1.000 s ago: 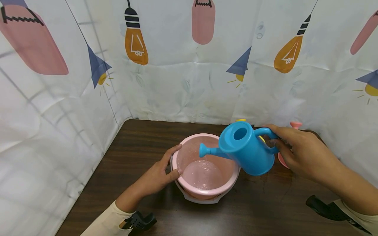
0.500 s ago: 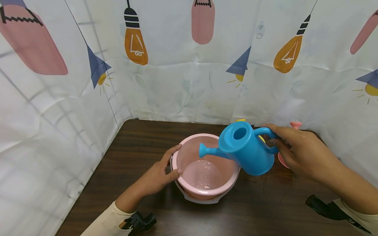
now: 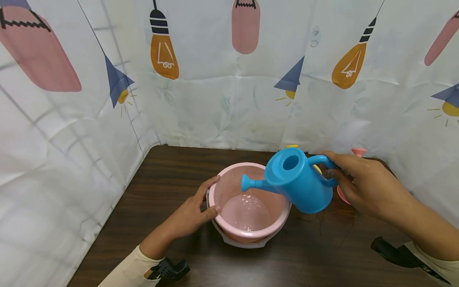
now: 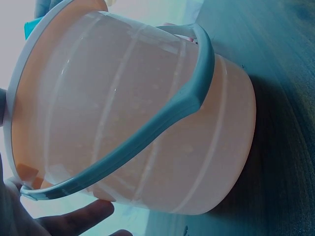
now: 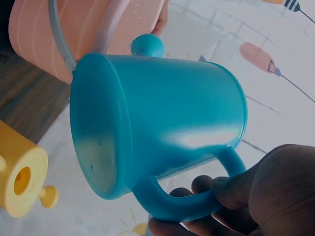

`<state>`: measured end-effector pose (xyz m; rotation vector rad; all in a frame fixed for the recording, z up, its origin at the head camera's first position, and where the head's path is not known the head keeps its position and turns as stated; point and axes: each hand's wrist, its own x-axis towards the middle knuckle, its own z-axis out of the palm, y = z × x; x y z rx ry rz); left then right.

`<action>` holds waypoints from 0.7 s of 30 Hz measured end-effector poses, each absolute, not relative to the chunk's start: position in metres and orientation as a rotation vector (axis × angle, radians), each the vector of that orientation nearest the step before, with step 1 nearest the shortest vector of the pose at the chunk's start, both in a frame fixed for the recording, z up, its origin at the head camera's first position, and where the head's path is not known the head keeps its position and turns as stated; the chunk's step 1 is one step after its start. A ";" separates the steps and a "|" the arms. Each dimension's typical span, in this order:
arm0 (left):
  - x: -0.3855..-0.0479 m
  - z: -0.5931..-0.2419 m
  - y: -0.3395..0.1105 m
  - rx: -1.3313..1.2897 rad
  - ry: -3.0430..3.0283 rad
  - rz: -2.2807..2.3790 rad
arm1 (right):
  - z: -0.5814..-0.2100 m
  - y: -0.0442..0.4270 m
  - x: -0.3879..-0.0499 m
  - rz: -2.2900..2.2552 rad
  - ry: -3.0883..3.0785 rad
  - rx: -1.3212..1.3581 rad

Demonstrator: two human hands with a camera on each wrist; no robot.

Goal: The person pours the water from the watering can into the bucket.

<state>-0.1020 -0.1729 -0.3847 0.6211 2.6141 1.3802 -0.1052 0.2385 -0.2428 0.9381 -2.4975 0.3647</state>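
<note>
A pink bucket (image 3: 251, 235) stands upright on the table, water at its bottom. The left hand (image 3: 190, 217) grips the bucket's left rim, thumb at the front; in the left wrist view the bucket (image 4: 138, 108) has its handle hanging down the side. By its handle, the right hand (image 3: 373, 187) holds a blue watering can (image 3: 305, 187), tilted left, with the spout's head over the bucket's opening. The right wrist view has the right hand's fingers (image 5: 211, 216) curled round the handle of the can (image 5: 172, 108).
Behind the blue can, partly hidden, are a yellow watering can (image 5: 22, 172) and a pink item (image 3: 358, 152) on the dark wooden table (image 3: 161, 171). A printed white curtain (image 3: 215, 107) hangs behind and to the left. Wet marks lie on the table right of the bucket.
The thin stream of water faintly seen below the spout half a second ago is hardly visible now. Hands, can and bucket hold nearly the same places.
</note>
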 end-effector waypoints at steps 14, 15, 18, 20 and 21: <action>-0.102 -0.384 -0.173 0.613 2.599 1.389 | -0.243 0.239 -0.105 0.379 -2.490 0.955; -0.102 -0.384 -0.173 0.612 2.600 1.389 | -0.243 0.240 -0.105 0.379 -2.489 0.956; -0.102 -0.384 -0.173 0.609 2.597 1.391 | -0.243 0.239 -0.106 0.376 -2.486 0.957; -0.102 -0.384 -0.173 0.610 2.598 1.392 | -0.243 0.239 -0.105 0.368 -2.487 0.953; -0.102 -0.383 -0.173 0.612 2.598 1.393 | -0.243 0.239 -0.105 0.367 -2.488 0.951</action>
